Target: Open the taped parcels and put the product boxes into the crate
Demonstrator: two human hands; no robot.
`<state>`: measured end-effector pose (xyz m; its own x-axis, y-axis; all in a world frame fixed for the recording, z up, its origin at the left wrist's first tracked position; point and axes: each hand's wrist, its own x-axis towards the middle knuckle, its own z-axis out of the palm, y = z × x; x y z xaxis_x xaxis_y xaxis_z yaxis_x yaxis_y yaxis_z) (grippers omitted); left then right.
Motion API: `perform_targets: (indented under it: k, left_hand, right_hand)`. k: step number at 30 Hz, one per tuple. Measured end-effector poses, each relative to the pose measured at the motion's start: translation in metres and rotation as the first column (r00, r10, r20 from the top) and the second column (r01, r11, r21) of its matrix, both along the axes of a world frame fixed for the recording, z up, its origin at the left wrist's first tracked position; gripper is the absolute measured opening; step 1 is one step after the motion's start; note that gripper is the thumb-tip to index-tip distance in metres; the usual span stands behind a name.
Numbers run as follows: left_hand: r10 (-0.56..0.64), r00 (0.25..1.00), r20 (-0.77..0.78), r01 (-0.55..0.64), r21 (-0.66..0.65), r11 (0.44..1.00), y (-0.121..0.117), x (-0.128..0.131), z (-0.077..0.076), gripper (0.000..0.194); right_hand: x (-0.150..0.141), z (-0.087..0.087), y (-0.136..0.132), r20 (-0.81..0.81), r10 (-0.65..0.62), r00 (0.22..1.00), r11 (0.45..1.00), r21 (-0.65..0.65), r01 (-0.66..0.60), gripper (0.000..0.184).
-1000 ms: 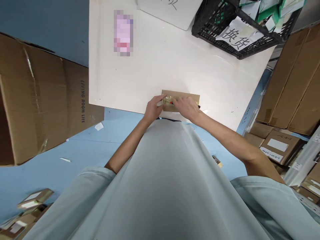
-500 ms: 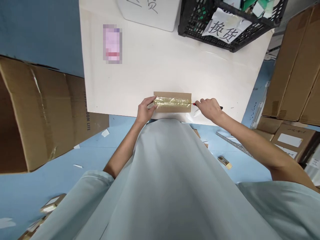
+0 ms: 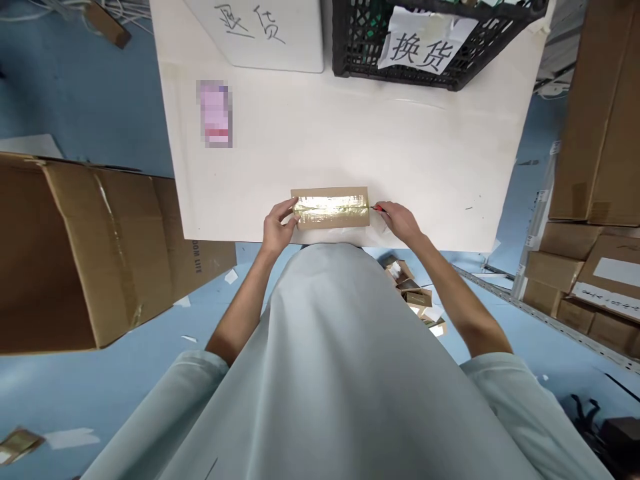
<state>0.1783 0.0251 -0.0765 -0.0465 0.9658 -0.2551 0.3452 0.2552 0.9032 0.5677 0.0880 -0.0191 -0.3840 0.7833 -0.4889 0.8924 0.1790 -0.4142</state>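
Note:
A small cardboard box with shiny yellowish tape along its top lies near the table's front edge. My left hand grips its left end, thumb on the near side and fingers on the far side. My right hand is closed around a slim red-and-black box cutter. The cutter's tip is at the box's right end, by the end of the tape; whether it is in the seam is too small to tell. Most of its handle is hidden in my fingers.
On the white table stand a black crate with a paper sign and a white lidded or flat-sided bin. A blurred pink item lies at left. A large open carton stands left; stacked boxes rise at right.
My right hand moved from over the box's top to its right end, drawing the cutter rightward along the tape. My left hand stays on the left end. The view has shifted.

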Motion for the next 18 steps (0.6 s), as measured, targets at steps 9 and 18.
perform_targets:
  k: [9,18]
  left_hand:
    - [0.037,0.992,-0.124,-0.048,-0.083,0.995,0.002,-0.032,0.005,0.056]
    - [0.077,0.974,-0.212,-0.097,-0.086,0.992,-0.004,-0.051,0.001,0.05]
  right_hand:
    - [-0.035,-0.051,-0.043,-0.513,-0.378,0.771,0.902,-0.017,0.431,0.056]
    - [-0.043,-0.063,-0.051,-0.4,-0.601,0.692,0.79,-0.165,0.591,0.055]
